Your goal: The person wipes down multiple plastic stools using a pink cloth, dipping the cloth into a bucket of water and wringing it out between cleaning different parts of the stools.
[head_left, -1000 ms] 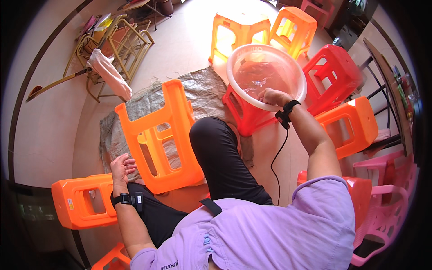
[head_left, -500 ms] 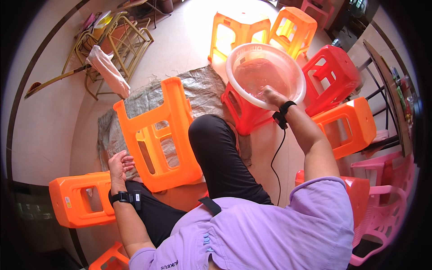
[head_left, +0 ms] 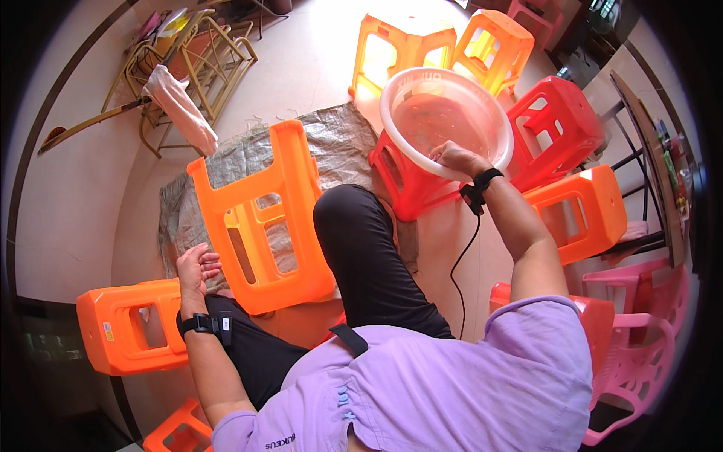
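Observation:
A white basin (head_left: 386, 102) with water in it rests on a red stool (head_left: 410, 194) ahead of my right knee. Over the basin's near rim is my right hand (head_left: 456, 157), its fingers curled closed; whether anything is inside them is hidden. An orange stool (head_left: 252, 186) lies tipped on its side in front of me, its legs pointing away. Just left of that stool is my left hand (head_left: 199, 269), palm turned up, fingers loosely bent and apart, holding nothing. A second orange stool (head_left: 113, 331) stands beside my left forearm.
A grey woven sheet (head_left: 343, 143) is spread on the floor beneath the tipped stool. Orange stools (head_left: 497, 45) and a red stool (head_left: 561, 124) stand around the basin. Pink chairs (head_left: 640, 361) are at the right. A cane frame (head_left: 199, 75) with a draped cloth (head_left: 181, 113) stands far left.
My right hand has risen out of the basin's water to its near rim, and its fingers have curled in. My left hand and the tipped stool have barely shifted.

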The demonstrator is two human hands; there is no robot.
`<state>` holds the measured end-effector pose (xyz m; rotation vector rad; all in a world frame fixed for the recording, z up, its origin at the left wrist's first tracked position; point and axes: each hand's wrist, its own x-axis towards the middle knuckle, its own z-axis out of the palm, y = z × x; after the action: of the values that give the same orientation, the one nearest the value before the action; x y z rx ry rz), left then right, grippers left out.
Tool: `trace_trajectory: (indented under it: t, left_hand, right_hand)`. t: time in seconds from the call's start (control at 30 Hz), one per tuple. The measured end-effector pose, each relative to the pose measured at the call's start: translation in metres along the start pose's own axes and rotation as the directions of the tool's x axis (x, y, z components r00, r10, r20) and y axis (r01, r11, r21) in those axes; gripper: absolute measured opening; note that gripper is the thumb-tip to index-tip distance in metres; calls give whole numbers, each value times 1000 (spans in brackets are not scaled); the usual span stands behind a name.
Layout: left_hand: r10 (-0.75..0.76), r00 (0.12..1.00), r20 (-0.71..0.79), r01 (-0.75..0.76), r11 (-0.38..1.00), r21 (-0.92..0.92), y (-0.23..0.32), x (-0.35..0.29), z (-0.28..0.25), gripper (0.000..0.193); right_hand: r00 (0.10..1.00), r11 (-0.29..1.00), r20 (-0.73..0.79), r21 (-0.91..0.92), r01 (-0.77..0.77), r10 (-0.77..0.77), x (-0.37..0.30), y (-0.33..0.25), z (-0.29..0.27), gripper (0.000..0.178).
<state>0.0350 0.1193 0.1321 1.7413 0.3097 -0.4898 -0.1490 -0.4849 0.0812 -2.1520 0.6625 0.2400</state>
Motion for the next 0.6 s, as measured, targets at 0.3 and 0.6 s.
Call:
trace_trajectory:
  t: [0.3,0.6]
  left_hand:
    - [-4,1000,17,3,1000,16,-1,3,-1,28]
    - [5,1000,6,-5,1000,-7,1,6,6,34]
  right_hand:
    - [997,997,-14,16,-70,70,-6,-17,2,34]
    - [985,983,-143,-143,-115,95,-5,-15,1,27]
